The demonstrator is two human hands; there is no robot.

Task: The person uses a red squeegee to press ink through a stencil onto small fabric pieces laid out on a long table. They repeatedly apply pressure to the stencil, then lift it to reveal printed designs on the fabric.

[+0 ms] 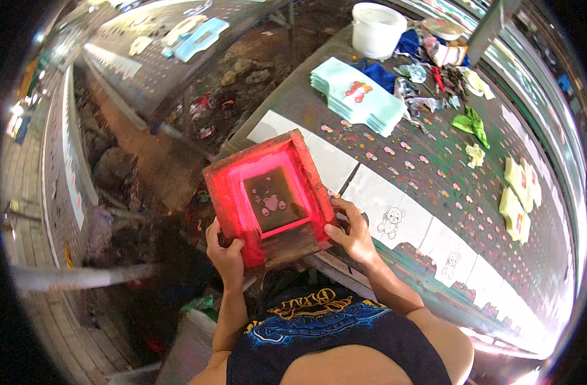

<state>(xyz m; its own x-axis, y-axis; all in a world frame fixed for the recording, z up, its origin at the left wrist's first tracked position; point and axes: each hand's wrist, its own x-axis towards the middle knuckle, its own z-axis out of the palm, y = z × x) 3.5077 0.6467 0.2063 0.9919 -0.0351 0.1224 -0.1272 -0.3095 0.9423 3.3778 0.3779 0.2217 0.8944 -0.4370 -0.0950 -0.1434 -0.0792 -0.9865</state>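
Head view, both hands (226, 256) (352, 232) gripping square red-stained wooden screen frame (267, 199)

one red screen frame (267, 199), one white bucket (377, 29)

Both bare forearms are seen rising from the lower edge, converging toward the middle of the view. The left hand (226, 255) is held with its back to the camera, wrist nearly straight, fingers curled forward and closed in a grip, thumb pressed along the inner side. The left forearm is held almost vertical, elbow tucked close to the torso. The right hand (350, 232) is raised slightly higher, fingers spread and bent, thumb pointed inward toward the left, also closed in a grip. The right forearm is angled diagonally, elbow pushed out to the right.
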